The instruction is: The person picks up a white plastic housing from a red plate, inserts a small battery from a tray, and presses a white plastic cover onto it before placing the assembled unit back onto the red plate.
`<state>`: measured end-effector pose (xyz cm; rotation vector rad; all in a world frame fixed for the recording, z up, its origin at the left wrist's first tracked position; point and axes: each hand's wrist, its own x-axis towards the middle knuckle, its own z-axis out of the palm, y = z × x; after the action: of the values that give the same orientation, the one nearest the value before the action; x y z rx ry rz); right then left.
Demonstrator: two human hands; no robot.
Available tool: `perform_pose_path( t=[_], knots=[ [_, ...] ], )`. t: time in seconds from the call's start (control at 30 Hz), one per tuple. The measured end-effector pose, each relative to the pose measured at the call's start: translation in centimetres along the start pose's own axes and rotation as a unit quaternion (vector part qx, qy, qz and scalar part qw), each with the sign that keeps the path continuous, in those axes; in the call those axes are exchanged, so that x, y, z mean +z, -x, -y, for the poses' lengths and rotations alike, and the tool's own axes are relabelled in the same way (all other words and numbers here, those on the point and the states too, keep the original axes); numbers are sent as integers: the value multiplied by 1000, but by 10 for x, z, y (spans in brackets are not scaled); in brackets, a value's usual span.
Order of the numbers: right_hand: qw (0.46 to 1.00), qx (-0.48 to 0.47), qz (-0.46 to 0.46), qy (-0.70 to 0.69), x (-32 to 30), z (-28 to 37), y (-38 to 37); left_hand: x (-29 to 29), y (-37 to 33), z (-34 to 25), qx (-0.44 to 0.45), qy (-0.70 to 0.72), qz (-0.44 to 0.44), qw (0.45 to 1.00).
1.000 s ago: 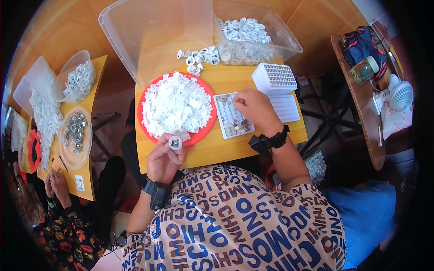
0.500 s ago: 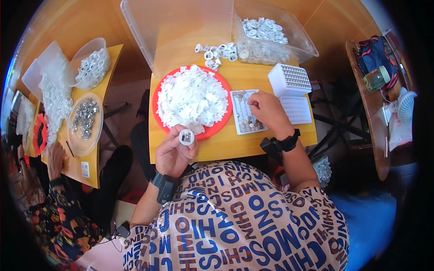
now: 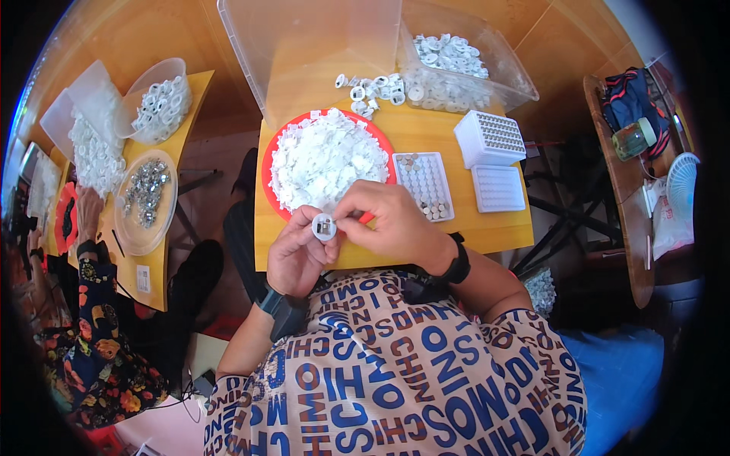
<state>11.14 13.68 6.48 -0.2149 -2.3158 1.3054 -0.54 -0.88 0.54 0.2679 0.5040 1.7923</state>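
Note:
My left hand (image 3: 298, 254) grips a small round white plastic housing (image 3: 324, 226) by its rim, its open face with dark and metal parts turned up. Close against its right edge is my right hand (image 3: 388, 228), thumb and finger pinched; whatever they hold, if anything, is too small to make out. A red round tray (image 3: 268, 182) heaped with small white plastic pieces (image 3: 327, 159) lies just beyond my hands. To its right a white slotted tray (image 3: 423, 179) holds several button cells (image 3: 435, 210), grouped at its near end and far left corner.
A white stack of trays (image 3: 490, 139) filled with cells and a white slotted tray (image 3: 498, 188) stand farther right. Clear bins (image 3: 517, 83) of round white parts sit at the back. At left, a co-worker's hand (image 3: 89, 213) is beside a round tray of metal bits (image 3: 148, 194).
My right hand has left the slotted tray and moved left to the housing in my left hand. The left hand has shifted slightly right, still holding the housing.

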Motion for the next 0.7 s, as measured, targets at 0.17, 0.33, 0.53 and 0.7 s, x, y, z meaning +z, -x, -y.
perform_pose_path(
  t=[0.17,0.33,0.53,0.7],
  knots=[
    [996,-60,10,61,9,-1,-2,0,2,0,11,-22,-5,1000],
    [989,-101,-3,110,12,2,-1,-2,2,1,19,-51,-16,998],
    [966,-140,-2,217,15,9,3,-1,3,3,20,-87,-39,995],
    [971,-131,3,200,13,6,5,0,2,4,24,-94,-48,994]
  ],
)
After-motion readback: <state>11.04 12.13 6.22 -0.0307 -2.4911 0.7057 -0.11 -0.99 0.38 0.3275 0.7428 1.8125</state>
